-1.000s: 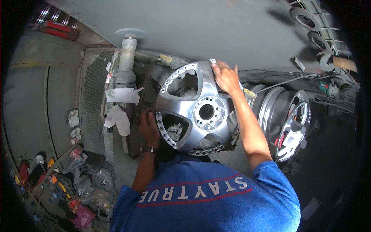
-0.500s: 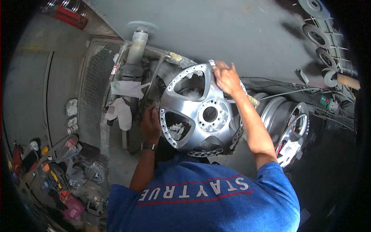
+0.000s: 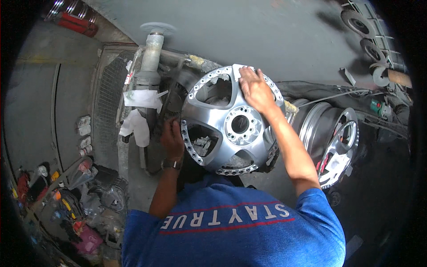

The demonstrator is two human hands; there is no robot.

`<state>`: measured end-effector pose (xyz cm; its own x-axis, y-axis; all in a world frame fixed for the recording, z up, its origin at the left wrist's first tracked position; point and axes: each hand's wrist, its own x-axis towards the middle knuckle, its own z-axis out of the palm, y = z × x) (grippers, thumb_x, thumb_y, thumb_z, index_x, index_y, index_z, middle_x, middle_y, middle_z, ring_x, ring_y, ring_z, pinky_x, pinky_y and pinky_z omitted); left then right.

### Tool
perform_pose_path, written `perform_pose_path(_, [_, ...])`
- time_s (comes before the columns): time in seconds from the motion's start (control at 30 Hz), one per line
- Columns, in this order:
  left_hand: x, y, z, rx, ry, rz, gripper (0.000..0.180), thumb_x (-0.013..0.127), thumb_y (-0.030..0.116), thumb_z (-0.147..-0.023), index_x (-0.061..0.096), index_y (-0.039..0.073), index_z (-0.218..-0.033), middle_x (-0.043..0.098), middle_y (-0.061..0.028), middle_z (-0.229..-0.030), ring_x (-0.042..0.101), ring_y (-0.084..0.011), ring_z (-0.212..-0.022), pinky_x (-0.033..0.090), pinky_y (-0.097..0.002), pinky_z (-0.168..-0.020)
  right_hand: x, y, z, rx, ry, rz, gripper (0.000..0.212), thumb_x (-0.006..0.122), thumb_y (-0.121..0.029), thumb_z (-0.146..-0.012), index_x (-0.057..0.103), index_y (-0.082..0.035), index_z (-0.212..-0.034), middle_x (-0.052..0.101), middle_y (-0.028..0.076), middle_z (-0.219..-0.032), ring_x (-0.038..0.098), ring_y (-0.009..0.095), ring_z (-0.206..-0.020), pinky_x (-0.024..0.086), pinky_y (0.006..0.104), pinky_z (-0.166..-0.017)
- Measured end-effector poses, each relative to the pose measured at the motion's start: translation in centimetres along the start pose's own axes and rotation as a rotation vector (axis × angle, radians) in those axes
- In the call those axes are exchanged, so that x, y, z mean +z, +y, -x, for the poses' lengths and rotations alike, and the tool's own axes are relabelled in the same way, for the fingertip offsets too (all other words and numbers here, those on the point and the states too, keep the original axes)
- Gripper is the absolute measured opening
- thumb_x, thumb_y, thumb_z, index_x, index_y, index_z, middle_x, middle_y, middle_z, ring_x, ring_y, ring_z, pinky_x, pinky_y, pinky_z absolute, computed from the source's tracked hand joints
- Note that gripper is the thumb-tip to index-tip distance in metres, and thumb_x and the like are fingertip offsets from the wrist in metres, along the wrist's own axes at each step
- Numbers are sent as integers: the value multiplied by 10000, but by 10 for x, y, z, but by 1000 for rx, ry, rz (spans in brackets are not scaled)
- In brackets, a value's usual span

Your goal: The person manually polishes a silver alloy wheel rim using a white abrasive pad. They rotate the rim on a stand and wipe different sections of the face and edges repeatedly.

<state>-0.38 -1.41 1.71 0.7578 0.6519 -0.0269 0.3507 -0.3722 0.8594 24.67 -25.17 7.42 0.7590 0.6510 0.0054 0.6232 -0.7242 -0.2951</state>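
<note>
A silver alloy wheel face [image 3: 207, 111], with spokes and a bolt-studded edge, stands tilted in front of my chest. My right hand [image 3: 254, 89] presses a white folded piece, like sandpaper or cloth [image 3: 237, 73], flat onto the upper spoke by the edge; the palm hides most of it. At the wheel's left edge is my left hand [image 3: 171, 139], its fingers bent around the rim and partly lost in shadow. Crumpled white scraps show through the wheel's openings.
A machine shaft with a blurred round disc [image 3: 158, 29] stands at the back left, gloves [image 3: 135, 127] hanging beside it. Another alloy wheel [image 3: 340, 151] lies to the right. Abrasive discs [image 3: 358, 23] hang at upper right. Clutter [image 3: 102, 191] fills the lower left.
My right hand, with the white piece, has slid slightly left and down along the spoke. The wheel has turned a little, and my left hand stays at its left edge.
</note>
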Motion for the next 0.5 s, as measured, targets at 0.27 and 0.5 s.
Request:
perform_pose_path(0.27, [-2, -5, -1, -18, -17, 11, 341, 511, 298, -1062, 666, 27, -1201, 734, -208, -1064, 716, -391, -958, 547, -461, -809, -4, -59, 118, 19, 27, 5, 480, 538, -136, -1007, 524, 64, -1444, 539, 256, -1484, 443, 396, -1454, 209, 584, -1247])
perform_pose_path(0.5, [-3, 0, 1, -22, -80, -40, 335, 505, 288, -1068, 657, 25, -1209, 727, -210, -1097, 704, -392, -991, 539, -455, -836, 7, -35, 49, 100, 186, 58, 445, 532, -217, -1029, 577, 38, -1390, 601, 229, -1421, 493, 369, -1412, 242, 592, -1225])
